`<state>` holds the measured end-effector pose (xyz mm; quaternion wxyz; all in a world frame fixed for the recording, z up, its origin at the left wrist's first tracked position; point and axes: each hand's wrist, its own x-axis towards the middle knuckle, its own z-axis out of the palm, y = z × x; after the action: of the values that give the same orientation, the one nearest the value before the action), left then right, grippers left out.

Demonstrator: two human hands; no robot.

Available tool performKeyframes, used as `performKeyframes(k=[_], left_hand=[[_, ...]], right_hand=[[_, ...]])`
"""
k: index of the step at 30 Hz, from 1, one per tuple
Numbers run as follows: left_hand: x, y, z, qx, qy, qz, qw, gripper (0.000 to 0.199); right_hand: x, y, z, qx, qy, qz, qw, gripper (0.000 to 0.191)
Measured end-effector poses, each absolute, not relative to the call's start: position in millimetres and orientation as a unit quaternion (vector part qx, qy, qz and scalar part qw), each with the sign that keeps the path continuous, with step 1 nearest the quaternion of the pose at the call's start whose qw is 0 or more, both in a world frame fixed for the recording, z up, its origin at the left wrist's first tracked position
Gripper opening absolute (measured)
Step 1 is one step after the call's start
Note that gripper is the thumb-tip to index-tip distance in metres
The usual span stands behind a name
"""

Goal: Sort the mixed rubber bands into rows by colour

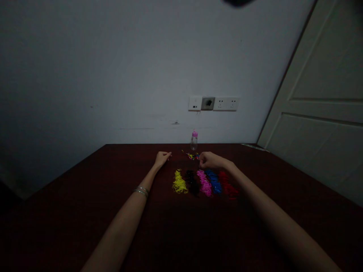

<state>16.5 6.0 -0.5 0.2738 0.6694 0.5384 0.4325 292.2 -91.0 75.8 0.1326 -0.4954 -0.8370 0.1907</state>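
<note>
My right hand (210,160) is closed in a pinch just right of a small mixed heap of coloured rubber bands (192,156). A small dark bit shows under its fingertips, too dim to name. Nearer to me lie sorted piles in a row: yellow rubber bands (179,183), black rubber bands (192,183), pink rubber bands (204,183), blue rubber bands (213,182) and red rubber bands (227,186). To the left of the heap, my left hand (162,158) rests on the table with its fingers curled in; nothing shows in it.
A clear bottle with a pink cap (194,140) stands behind the mixed heap, near the wall. Everything lies on a dark reddish table (85,211). Wall sockets (226,104) sit above its far edge, and a panelled door (320,113) is at the right. The light is dim.
</note>
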Motion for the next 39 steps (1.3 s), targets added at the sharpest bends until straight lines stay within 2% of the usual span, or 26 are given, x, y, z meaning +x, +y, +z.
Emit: performKeyframes(k=[5,11,16,21,28,34,39], left_hand=[[16,7,-2,0.667,0.543,0.429,0.277,0.039],[15,7,-1,0.67,0.543,0.429,0.268,0.038],[16,6,0,0.66,0.554,0.428,0.274,0.038],[17,7,-1,0.659,0.558,0.424,0.272,0.037],[30,0,12,0.678,0.565,0.444,0.156,0.028],[64,-6,28,0.772,0.525,0.324,0.156,0.018],[83,-1,32,0.828,0.506,0.215,0.107,0.021]], right_hand=[[303,-96,70,-0.497,-0.839,0.205,0.085,0.014],[334,-87,60,-0.514,-0.816,0.214,0.155,0.017],[371,-78,38,-0.596,-0.767,0.111,0.213,0.028],[404,-70,6,-0.632,-0.748,0.041,0.199,0.041],[416,-72,-20,-0.678,-0.714,-0.003,0.174,0.042],[409,-79,-23,-0.699,-0.69,-0.039,0.183,0.042],[407,-83,-21,-0.702,-0.687,-0.041,0.184,0.043]])
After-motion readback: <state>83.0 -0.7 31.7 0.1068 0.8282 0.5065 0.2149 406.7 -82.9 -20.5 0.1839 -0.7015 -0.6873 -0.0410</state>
